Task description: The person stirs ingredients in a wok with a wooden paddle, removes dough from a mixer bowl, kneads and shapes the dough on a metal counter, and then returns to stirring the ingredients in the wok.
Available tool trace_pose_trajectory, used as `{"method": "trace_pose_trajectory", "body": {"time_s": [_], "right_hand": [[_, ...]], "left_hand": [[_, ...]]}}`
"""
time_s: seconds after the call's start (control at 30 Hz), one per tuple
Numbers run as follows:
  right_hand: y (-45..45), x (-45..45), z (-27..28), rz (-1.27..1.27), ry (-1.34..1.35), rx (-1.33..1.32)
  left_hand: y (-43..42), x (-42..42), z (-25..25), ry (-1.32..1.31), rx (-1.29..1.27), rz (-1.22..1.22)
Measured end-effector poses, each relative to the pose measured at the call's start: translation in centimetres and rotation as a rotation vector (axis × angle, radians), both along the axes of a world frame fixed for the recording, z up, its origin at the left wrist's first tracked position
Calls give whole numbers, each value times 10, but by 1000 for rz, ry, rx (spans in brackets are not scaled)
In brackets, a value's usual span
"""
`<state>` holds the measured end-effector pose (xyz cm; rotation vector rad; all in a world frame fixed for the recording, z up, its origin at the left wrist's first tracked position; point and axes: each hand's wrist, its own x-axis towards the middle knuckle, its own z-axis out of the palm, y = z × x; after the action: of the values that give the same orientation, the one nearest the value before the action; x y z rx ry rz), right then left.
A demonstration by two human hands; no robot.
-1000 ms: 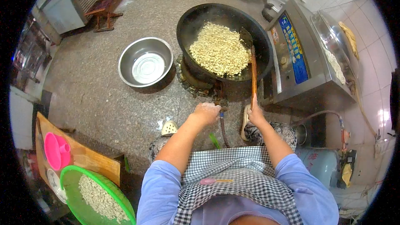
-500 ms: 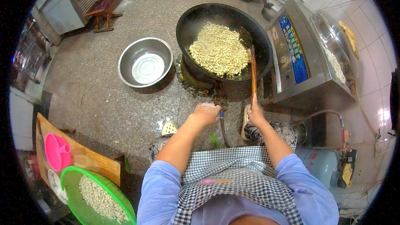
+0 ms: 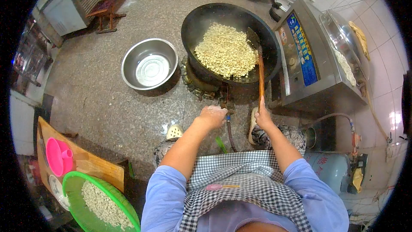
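My right hand (image 3: pixel 265 117) is closed around the wooden handle (image 3: pixel 261 77) of a long spatula. Its dark blade (image 3: pixel 253 38) rests in a big black wok (image 3: pixel 195 60), at the right side of a heap of small pale-yellow diced pieces (image 3: pixel 225 51). Light steam hangs over the heap. Below the wok, my left hand (image 3: pixel 212 116) is closed, fingertips pinched at the gas valve (image 3: pixel 228 106) where a hose (image 3: pixel 231 135) with a blue fitting joins the burner. The fingers partly hide the valve.
Left of the wok, a steel basin (image 3: pixel 150 66) sits on the floor. A green basket (image 3: pixel 71 197) of pale pieces and a pink scoop (image 3: pixel 59 157) are by a wooden board (image 3: pixel 96 167) at lower left. A metal cabinet (image 3: pixel 300 60) stands close right, a gas cylinder (image 3: pixel 330 169) lower right.
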<state>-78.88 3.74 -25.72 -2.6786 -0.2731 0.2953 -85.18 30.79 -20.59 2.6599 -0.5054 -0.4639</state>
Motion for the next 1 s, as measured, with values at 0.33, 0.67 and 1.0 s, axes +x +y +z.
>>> {"method": "trace_pose_trajectory", "body": {"time_s": [0.33,0.67,1.0], "right_hand": [[-2,0,-3,39,-49,21],[-76,5,56,-133,293,455],[-124,71,114,101,-187,-256]], "left_hand": [[0,0,3,7,2,-5],[-52,0,6,20,2,-29],[-69,26,-18,-350,-283,133]]}}
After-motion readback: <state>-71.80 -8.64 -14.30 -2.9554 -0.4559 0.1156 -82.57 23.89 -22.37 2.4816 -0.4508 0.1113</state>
